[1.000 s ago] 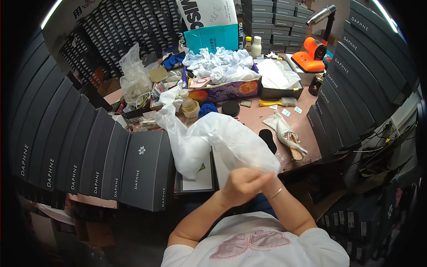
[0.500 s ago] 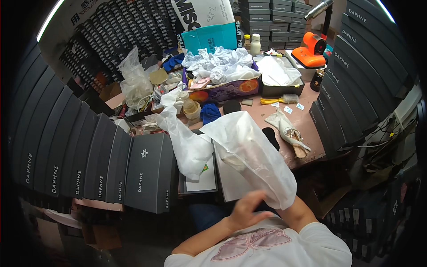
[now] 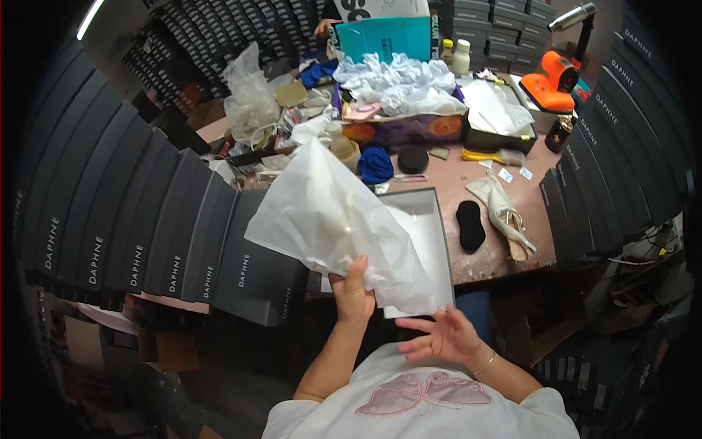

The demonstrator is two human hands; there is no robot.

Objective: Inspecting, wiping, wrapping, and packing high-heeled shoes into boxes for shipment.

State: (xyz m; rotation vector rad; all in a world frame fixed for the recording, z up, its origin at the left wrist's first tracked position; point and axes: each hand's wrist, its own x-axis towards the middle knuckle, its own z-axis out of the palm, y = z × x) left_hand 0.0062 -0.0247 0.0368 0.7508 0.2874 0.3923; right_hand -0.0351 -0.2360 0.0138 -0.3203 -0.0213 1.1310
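Note:
My left hand (image 3: 354, 291) grips the lower part of a white, translucent cloth-like bag (image 3: 307, 197), thumb on top. Something pale shows faintly inside the bag; its kind cannot be made out. Close to the bag's lower right corner is my right hand (image 3: 444, 338), palm up, fingers spread, holding nothing. Beneath the bag stands an open shoebox (image 3: 444, 252) with a grey rim and white inside, partly covered by it. To the right, a white shoe (image 3: 504, 212) lies on the table beside a black oval pad (image 3: 471, 227).
Dark shoeboxes (image 3: 248, 256) line the left, and another tall stack (image 3: 610, 139) rises at the right. Behind are a purple carton (image 3: 409, 130) of crumpled paper, a blue cloth (image 3: 376, 164), a yellow-handled brush (image 3: 493, 156) and an orange device (image 3: 548, 84). Another person's hand (image 3: 327, 28) shows at the back.
The bag, earlier draped over my right hand and forearm, has moved left into my left hand's grip. My right hand has come out and spread its fingers. The view has shifted.

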